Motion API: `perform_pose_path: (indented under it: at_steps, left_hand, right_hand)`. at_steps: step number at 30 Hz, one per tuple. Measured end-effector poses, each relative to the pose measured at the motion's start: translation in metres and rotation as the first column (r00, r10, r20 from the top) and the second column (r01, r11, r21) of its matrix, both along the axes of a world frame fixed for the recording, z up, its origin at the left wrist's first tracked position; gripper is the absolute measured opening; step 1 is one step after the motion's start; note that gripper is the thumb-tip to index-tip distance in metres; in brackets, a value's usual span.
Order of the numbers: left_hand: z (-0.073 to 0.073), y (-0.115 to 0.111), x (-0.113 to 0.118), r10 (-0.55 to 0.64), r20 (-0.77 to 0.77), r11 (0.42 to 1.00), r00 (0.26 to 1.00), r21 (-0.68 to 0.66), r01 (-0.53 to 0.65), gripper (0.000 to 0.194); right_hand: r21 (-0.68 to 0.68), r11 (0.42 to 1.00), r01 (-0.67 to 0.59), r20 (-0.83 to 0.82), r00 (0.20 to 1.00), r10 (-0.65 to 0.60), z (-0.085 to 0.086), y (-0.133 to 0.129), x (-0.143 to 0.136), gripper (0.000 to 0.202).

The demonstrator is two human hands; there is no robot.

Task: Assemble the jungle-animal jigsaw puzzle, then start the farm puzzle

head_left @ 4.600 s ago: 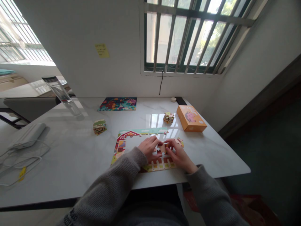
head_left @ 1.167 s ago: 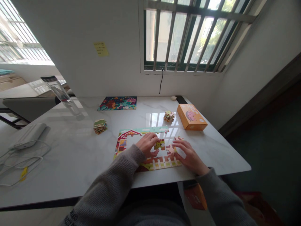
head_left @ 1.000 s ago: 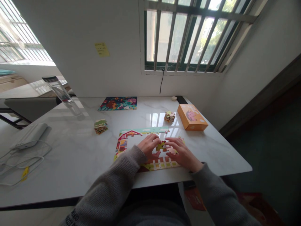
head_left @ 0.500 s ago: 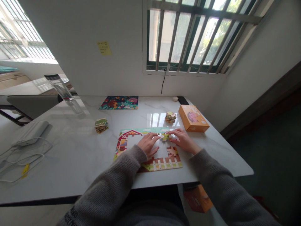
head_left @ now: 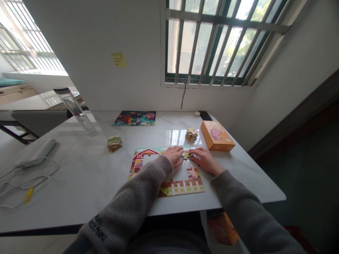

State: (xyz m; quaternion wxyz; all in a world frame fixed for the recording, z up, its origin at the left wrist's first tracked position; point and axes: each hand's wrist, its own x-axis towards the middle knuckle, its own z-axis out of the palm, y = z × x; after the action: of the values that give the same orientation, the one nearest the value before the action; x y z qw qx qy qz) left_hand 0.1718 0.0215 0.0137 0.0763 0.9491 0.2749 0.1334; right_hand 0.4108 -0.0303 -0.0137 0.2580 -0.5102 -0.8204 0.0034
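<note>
A partly assembled jigsaw puzzle (head_left: 182,187) lies on the white table, its border showing a red barn at the left and a white fence along the bottom. Near its upper right, a green puzzle piece (head_left: 186,154) sits between my hands. My left hand (head_left: 174,156) lies over the upper middle of the puzzle, fingertips at the left side of that piece. From the right, my right hand (head_left: 203,159) has its bent fingers on the piece's other side. Below them, a pinkish-brown piece (head_left: 193,173) rests at the right border.
Stacks of pieces stand behind the puzzle, one at the left (head_left: 114,144) and one at the right (head_left: 191,134). An orange box (head_left: 217,135) is at the right. A dark picture sheet (head_left: 135,118), a bottle (head_left: 71,103) and a white device with cables (head_left: 37,152) lie farther out.
My left hand has moved right and up, closer to the green piece, and its fingers are less spread. My right hand has stayed near the piece. The view has tilted up slightly.
</note>
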Motion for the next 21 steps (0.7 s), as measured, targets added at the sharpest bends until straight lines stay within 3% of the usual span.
perform_pose_path:
  at_steps: [8, 21]
  left_hand:
    - [-0.026, 0.001, 0.008, 0.011, 0.088, 1.000, 0.996, -0.004, -0.011, 0.047]
    - [-0.028, 0.000, 0.005, -0.036, 0.060, 0.999, 0.998, 0.007, 0.036, 0.044]
  right_hand:
    - [-0.041, 0.999, -0.020, -0.023, 1.000, 0.019, 0.005, -0.005, -0.001, 0.018]
    - [-0.044, 0.999, -0.028, -0.013, 1.000, 0.028, 0.003, -0.006, 0.000, 0.016]
